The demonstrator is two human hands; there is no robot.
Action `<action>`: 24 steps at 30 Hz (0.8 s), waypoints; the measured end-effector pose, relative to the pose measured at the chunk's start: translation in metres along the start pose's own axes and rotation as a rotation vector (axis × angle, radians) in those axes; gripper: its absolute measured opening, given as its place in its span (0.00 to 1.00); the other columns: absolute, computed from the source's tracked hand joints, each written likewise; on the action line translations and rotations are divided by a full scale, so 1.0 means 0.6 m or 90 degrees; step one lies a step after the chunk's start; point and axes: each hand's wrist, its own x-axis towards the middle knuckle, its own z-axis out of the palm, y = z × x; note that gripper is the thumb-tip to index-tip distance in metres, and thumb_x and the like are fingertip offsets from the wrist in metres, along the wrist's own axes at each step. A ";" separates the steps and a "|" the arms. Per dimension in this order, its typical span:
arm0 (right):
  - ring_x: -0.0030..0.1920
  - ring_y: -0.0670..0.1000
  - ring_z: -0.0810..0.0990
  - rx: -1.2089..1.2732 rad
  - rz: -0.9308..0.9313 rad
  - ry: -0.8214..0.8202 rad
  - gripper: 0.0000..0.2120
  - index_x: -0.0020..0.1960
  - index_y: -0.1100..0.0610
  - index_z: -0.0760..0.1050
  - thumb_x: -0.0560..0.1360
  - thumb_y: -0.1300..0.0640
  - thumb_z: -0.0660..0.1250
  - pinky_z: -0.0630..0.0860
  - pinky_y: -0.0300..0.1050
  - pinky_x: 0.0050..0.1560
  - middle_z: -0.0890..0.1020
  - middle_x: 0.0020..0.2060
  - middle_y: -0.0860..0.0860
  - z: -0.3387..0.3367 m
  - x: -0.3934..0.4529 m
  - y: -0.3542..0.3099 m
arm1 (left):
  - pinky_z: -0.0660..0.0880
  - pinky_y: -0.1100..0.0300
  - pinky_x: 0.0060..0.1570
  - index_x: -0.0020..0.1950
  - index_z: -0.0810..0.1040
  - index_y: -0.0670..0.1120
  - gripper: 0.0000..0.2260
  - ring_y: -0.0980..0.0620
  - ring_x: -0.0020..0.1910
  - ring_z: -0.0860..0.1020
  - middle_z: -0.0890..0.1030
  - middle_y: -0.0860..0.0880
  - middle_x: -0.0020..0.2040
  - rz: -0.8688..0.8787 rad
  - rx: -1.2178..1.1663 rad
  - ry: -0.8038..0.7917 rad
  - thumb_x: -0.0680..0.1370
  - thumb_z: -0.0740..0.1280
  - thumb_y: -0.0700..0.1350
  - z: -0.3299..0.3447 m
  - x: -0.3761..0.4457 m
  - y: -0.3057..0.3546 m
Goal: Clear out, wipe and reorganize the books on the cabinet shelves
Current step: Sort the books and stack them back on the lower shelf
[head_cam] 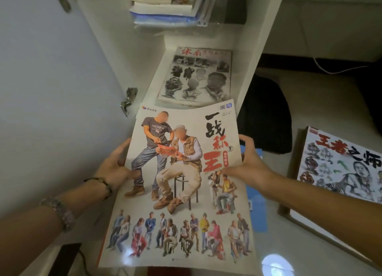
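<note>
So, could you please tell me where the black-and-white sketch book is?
In the head view, the sketch book lies flat on the cabinet shelf, just beyond the magazine.

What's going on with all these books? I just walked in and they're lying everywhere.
A person holds a large photo book by its side edges, left hand and right hand gripping it in front of the open cabinet. A sketch book lies flat on the shelf just beyond; more books are stacked on the shelf above. Another book lies off to the right.

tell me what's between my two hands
The big photo book: the left hand and right hand grip its opposite edges, seen in the head view.
</note>
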 end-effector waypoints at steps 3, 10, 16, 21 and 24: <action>0.50 0.52 0.80 0.000 -0.013 0.016 0.40 0.67 0.45 0.52 0.68 0.68 0.73 0.79 0.48 0.48 0.78 0.49 0.53 0.012 0.031 -0.006 | 0.77 0.68 0.32 0.70 0.65 0.55 0.41 0.58 0.45 0.77 0.77 0.49 0.56 0.020 -0.011 0.030 0.67 0.65 0.20 -0.004 0.021 0.008; 0.48 0.44 0.77 0.022 -0.044 0.072 0.43 0.72 0.48 0.52 0.69 0.68 0.73 0.75 0.35 0.39 0.77 0.52 0.50 0.024 0.111 -0.010 | 0.77 0.63 0.35 0.72 0.64 0.52 0.40 0.50 0.51 0.76 0.75 0.49 0.55 0.038 -0.014 0.073 0.67 0.66 0.21 -0.002 0.103 0.028; 0.52 0.48 0.77 0.074 -0.069 0.136 0.39 0.72 0.49 0.55 0.69 0.67 0.72 0.77 0.42 0.46 0.75 0.48 0.45 0.034 0.183 -0.005 | 0.74 0.56 0.49 0.73 0.62 0.49 0.41 0.49 0.56 0.73 0.74 0.49 0.57 0.064 0.037 0.061 0.66 0.67 0.21 0.002 0.193 0.030; 0.51 0.45 0.77 0.071 -0.081 0.197 0.35 0.70 0.50 0.58 0.71 0.66 0.72 0.77 0.53 0.58 0.76 0.49 0.45 0.040 0.237 0.014 | 0.73 0.60 0.47 0.72 0.63 0.47 0.38 0.50 0.55 0.72 0.72 0.50 0.56 0.093 0.096 0.067 0.67 0.68 0.23 0.013 0.242 0.028; 0.51 0.45 0.77 0.050 -0.093 0.238 0.32 0.69 0.50 0.60 0.72 0.69 0.69 0.78 0.52 0.57 0.75 0.50 0.43 0.038 0.261 0.023 | 0.72 0.74 0.33 0.70 0.65 0.44 0.34 0.59 0.41 0.73 0.72 0.54 0.48 0.098 0.096 0.081 0.68 0.67 0.23 0.030 0.257 0.028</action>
